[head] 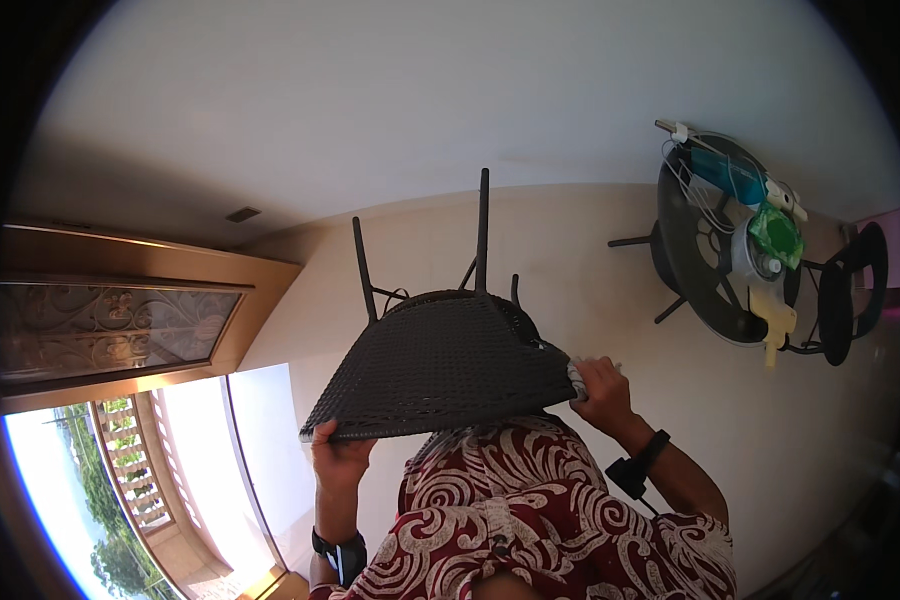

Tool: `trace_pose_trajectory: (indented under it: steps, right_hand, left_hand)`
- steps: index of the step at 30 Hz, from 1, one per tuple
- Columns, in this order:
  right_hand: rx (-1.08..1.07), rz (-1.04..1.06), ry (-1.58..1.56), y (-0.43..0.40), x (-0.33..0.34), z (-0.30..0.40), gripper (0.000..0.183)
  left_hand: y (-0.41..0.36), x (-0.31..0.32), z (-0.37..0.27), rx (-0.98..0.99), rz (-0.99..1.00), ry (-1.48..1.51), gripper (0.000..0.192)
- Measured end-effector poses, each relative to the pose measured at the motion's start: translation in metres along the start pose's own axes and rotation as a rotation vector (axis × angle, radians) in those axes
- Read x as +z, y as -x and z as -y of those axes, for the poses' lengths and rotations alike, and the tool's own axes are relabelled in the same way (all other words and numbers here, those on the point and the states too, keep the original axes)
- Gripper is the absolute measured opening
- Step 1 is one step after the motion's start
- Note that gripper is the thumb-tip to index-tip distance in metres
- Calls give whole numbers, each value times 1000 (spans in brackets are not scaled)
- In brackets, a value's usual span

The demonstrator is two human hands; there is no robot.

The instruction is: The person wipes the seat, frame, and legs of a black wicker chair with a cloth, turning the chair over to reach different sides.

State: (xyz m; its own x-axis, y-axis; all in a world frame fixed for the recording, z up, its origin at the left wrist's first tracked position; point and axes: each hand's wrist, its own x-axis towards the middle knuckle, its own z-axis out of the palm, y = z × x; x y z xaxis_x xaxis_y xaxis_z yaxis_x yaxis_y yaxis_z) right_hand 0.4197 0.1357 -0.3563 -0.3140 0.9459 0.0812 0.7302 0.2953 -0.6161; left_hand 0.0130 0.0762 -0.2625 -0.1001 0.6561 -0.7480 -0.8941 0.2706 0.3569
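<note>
A black woven wicker chair [442, 360] is tipped over in front of me, its thin legs pointing away from my body. At the chair's left corner, my left hand [341, 454] grips the woven rim, thumb on top. My right hand [604, 394] holds a bunched grey cloth [577, 380] against the right edge of the same chair. The chair's near side lies close to my lap, and part of its seat is hidden behind the woven panel.
To the right stands a round table with a dark rim [675, 247], bearing a teal box [727, 174], white cables, a green packet [778, 234] and a yellow object [774, 319]. Another dark chair [838, 315] is beyond it. On the left, an ornate door panel [120, 326] adjoins an opening onto a balustrade [131, 457].
</note>
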Motion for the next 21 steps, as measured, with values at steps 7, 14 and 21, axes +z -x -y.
trace_pose_trajectory:
  steps: [7,14,21]
  right_hand:
    - [-260,-168,-95,-24,-35,65,46]
    - [-423,-147,-127,-52,-4,119,31]
    - [-643,-58,-57,-84,30,184,31]
  left_hand:
    - [20,23,-34,110,-21,-212,30]
    - [47,89,22,169,223,-399,51]
    - [32,96,55,90,42,-238,38]
